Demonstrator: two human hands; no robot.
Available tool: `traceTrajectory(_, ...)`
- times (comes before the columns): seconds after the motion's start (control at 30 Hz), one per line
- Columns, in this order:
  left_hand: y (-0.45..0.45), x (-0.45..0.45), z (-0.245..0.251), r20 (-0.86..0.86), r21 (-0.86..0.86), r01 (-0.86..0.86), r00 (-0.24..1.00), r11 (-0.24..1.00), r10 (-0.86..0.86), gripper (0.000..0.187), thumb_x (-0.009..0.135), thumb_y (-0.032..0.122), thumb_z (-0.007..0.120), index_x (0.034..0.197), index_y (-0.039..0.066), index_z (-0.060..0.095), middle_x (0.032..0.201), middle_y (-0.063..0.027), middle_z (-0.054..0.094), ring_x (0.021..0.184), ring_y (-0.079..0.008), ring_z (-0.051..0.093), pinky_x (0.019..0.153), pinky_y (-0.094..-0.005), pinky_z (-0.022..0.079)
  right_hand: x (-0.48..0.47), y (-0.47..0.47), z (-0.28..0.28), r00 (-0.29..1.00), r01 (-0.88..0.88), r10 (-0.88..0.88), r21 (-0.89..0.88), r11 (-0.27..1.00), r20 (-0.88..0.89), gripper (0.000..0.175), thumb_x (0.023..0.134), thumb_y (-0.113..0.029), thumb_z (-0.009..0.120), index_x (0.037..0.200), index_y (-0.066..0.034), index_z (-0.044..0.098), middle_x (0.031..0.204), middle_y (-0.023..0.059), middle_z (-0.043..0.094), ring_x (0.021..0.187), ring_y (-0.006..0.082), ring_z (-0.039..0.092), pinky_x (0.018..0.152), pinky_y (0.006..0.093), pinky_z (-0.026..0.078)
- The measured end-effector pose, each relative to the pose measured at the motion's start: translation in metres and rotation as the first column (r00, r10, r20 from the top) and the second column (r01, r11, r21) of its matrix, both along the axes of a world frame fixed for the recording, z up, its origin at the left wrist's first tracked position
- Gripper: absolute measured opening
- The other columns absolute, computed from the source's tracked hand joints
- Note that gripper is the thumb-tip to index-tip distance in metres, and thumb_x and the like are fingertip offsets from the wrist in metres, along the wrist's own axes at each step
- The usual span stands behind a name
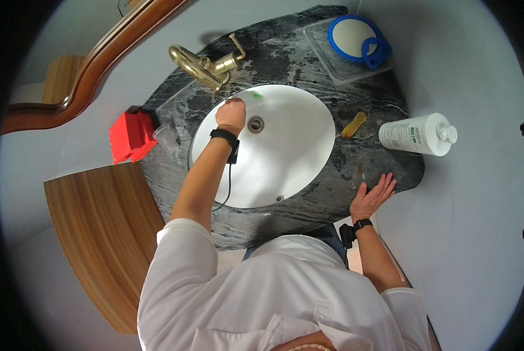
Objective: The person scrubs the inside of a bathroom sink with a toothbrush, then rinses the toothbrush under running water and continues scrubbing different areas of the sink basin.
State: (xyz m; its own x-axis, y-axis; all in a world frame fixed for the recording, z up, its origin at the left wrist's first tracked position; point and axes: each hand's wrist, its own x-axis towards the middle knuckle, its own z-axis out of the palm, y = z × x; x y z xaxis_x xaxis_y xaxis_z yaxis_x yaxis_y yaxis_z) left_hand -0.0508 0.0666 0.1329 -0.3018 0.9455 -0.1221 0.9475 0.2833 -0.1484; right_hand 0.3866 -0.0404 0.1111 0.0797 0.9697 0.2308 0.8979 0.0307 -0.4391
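My left hand (231, 115) is curled into a fist inside the white oval sink (297, 145), left of the metal drain (256, 124). Just beyond the fist shows a small blurred green patch (257, 95); I cannot tell whether the hand holds it. My right hand (372, 196) rests flat on the front right edge of the dark marbled countertop (288, 223), fingers apart and holding nothing. A yellow-brown elongated object (354, 125) lies right of the basin. Farther right is a white plastic bottle (415, 134) with a cap and printed writing.
A brass faucet (207, 66) rises behind the sink. Left of the basin are a red box (132, 137) and a clear plastic cup (166, 137). A blue-rimmed round object (354, 38) sits on a clear tray (325, 57) at the back right. Wood panel (108, 237) adjoins the left side.
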Motion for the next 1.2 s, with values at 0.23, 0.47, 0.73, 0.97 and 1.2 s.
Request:
traceTrajectory(0.23,-0.001,0.015,-0.013,0.073,-0.052,0.005,0.997,0.999,-0.001,0.016,0.085,0.011,0.057,0.093,0.002,0.067,0.093,-0.0171,0.069,0.084,-0.0324,0.070,0.071,-0.0406,0.058,0.001,0.001,-0.003,0.999,0.001,-0.001,-0.017,1.000,-0.035,0.067,0.096,-0.044,0.044,0.143,0.0022,0.030,0.155,0.0206,0.024,0.145,0.0411,0.010,0.115,0.0597,0.003)
traceTrajectory(0.47,-0.002,-0.002,0.003,-0.028,0.014,0.002,1.000,1.000,-0.001,0.015,0.083,0.009,0.057,0.092,0.002,0.066,0.088,-0.0193,0.069,0.075,-0.0325,0.071,0.064,-0.0402,0.059,-0.001,0.001,0.002,1.000,0.003,-0.002,-0.011,1.000,0.005,0.064,0.098,-0.044,0.041,0.143,0.0018,0.031,0.154,0.0204,0.026,0.145,0.0405,0.013,0.114,0.0581,0.007)
traceTrajectory(0.73,-0.002,0.012,-0.003,0.039,-0.068,-0.005,0.999,0.998,0.007,0.017,0.084,0.010,0.056,0.094,0.002,0.067,0.094,-0.0167,0.069,0.082,-0.0315,0.071,0.068,-0.0403,0.059,0.000,0.001,0.000,1.000,-0.007,0.007,0.002,1.000,0.006,0.064,0.098,-0.044,0.041,0.143,0.0012,0.032,0.154,0.0192,0.027,0.145,0.0401,0.013,0.115,0.0578,0.006)
traceTrajectory(0.97,0.016,0.010,-0.005,-0.049,-0.140,0.047,0.997,0.989,-0.055,0.019,0.082,0.008,0.057,0.097,0.000,0.066,0.095,-0.0200,0.069,0.081,-0.0321,0.071,0.067,-0.0396,0.059,0.001,0.001,0.000,1.000,-0.006,0.005,-0.045,0.999,-0.025,0.066,0.097,-0.045,0.043,0.143,0.0019,0.031,0.155,0.0206,0.024,0.145,0.0415,0.011,0.115,0.0594,0.003)
traceTrajectory(1.2,-0.007,0.004,0.011,-0.002,0.053,0.046,0.999,0.998,-0.046,0.016,0.085,0.010,0.053,0.092,0.001,0.064,0.087,-0.0187,0.068,0.074,-0.0332,0.070,0.063,-0.0415,0.058,0.002,0.001,-0.001,0.999,-0.014,0.013,-0.033,0.999,-0.032,0.066,0.097,-0.045,0.042,0.143,0.0017,0.031,0.155,0.0202,0.024,0.145,0.0411,0.011,0.114,0.0594,0.003)
